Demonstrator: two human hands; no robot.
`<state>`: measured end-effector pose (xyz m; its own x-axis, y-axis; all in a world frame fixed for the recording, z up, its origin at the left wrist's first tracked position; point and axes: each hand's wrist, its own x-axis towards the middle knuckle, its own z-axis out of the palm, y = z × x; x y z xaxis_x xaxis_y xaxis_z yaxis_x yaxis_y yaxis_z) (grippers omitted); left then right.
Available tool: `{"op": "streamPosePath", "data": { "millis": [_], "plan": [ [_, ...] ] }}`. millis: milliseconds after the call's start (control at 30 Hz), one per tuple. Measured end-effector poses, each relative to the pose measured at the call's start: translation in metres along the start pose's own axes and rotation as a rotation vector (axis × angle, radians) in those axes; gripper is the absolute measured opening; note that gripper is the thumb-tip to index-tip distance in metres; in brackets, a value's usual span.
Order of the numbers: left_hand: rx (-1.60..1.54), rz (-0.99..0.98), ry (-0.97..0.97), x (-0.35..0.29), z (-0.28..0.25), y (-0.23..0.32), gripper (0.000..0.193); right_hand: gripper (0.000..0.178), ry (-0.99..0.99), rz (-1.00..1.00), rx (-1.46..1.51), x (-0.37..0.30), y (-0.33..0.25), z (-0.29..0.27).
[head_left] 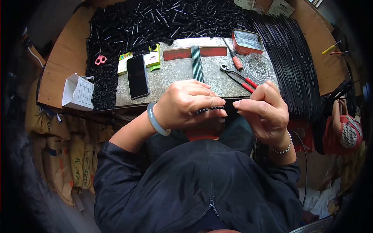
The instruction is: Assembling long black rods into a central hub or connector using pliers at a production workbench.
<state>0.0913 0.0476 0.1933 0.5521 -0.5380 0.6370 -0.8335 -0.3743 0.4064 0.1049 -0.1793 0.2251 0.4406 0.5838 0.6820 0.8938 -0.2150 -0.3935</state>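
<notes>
In front of my chest, my left hand [190,100] is closed on a row of small black bead-like pieces [203,111] lined up along its fingers. My right hand [268,110] pinches a thin metal rod [231,108] between thumb and forefinger; the rod reaches the right end of the black row. Beyond my hands, thin dark green rods [197,69] lie side by side across a red bar [175,53] on the grey board [175,72]. Red-handled pliers [237,77] rest on the board near my right hand.
A phone [138,75] leans on a yellow-green box [154,56]. Pink scissors [100,59] and a white carton [79,93] are left. A red-handled tool [236,62], a red tin of metal pins [248,40] and a clear dish [257,68] stand right, beside long black rods [291,62]. Black parts [155,23] fill the back.
</notes>
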Motion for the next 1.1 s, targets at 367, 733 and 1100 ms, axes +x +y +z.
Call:
{"op": "streamPosePath", "data": {
  "millis": [367, 733, 1100],
  "plan": [
    [0.015, 0.04, -0.006, 0.001, 0.003, 0.0, 0.026, 0.017, -0.049, 0.097, 0.195, 0.002, 0.006, 0.004],
    [0.043, 0.037, -0.015, 0.0, 0.001, 0.0, 0.028, 0.027, -0.047, -0.033, 0.139, 0.011, 0.005, 0.01],
    [0.058, 0.046, -0.065, 0.002, -0.001, -0.001, 0.024, 0.032, -0.105, -0.188, 0.012, 0.019, 0.003, 0.009]
  ]
}}
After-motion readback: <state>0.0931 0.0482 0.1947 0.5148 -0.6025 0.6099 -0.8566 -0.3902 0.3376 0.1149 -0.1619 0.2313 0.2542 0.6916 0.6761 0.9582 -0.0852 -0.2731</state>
